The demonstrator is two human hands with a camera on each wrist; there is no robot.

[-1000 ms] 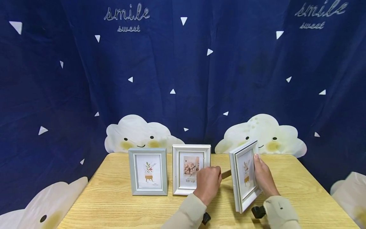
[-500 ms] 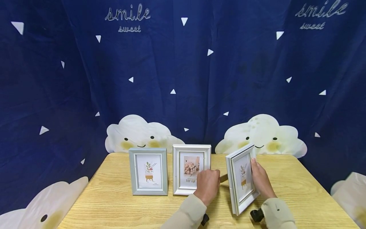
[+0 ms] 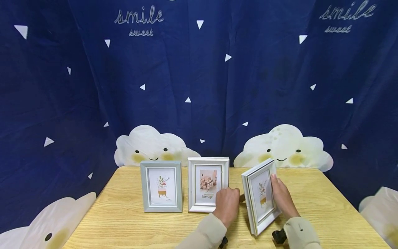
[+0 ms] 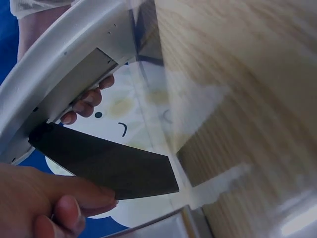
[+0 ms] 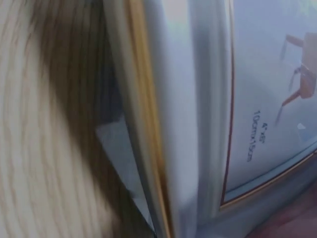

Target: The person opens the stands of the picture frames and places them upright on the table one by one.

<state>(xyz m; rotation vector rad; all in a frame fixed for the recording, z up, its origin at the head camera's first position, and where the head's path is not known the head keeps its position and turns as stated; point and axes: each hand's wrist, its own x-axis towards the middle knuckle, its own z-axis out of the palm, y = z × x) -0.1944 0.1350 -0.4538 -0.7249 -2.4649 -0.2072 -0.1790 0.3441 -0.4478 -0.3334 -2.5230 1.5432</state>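
Note:
A white picture frame (image 3: 251, 207) with a plant print stands turned sideways at the right of the table, tilted a little. My right hand (image 3: 282, 197) grips its right side, thumb at the front edge; in the left wrist view the fingertips (image 4: 86, 101) curl round behind its back. My left hand (image 3: 228, 205) pinches the dark stand leg (image 4: 109, 161) that sticks out from the back of the frame. The right wrist view shows the frame's corner and moulding (image 5: 178, 124) up close, with part of the print.
A second white frame (image 3: 191, 183) with a flower photo stands upright just behind my left hand. Left of it is a grey-blue frame (image 3: 145, 193) with a plant print. The wooden table (image 3: 118, 224) backs onto a dark blue curtain (image 3: 199, 69) with clouds.
The held frame has shifted left and slightly lower, its front turning more toward the head view. My right hand has moved left with it; my left hand has dropped a little.

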